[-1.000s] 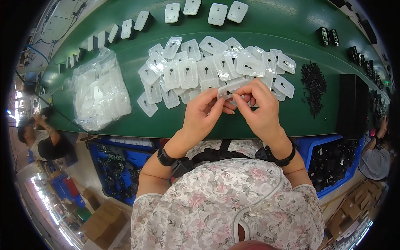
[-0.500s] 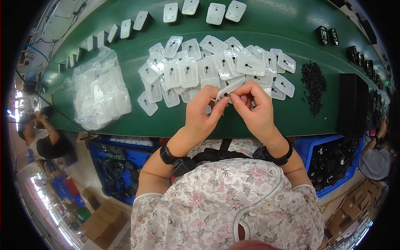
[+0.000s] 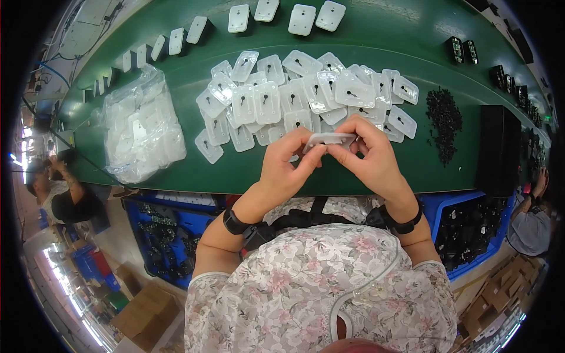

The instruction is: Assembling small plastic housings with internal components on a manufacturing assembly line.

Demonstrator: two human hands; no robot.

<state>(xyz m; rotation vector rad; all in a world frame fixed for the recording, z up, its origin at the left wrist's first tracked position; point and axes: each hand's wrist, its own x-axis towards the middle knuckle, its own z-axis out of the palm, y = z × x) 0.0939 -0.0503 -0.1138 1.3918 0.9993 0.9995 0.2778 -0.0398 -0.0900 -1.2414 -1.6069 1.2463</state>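
Between my two hands, just above the near part of the green table, is a white plastic cover (image 3: 331, 139), tilted so I see it nearly edge-on. My left hand (image 3: 288, 162) pinches its left end between thumb and fingers. At its right end my right hand (image 3: 366, 152) grips it the same way, thumb underneath. Whatever lies under the thumbs is too small to make out. Beyond my hands spreads a pile of similar white covers (image 3: 266, 101), many with a small black piece in the middle. To the right lies a heap of small black parts (image 3: 442, 120).
A clear plastic bag of white covers (image 3: 141, 132) lies left. White-topped units (image 3: 239, 19) line the far side. A black box (image 3: 498, 150) stands right. Blue bins (image 3: 438, 206) sit below the table edge. People (image 3: 529, 220) are at work at both sides.
The white cover in my hands has turned from a slant to nearly level, lying across between them. My right hand has shifted slightly to the right.
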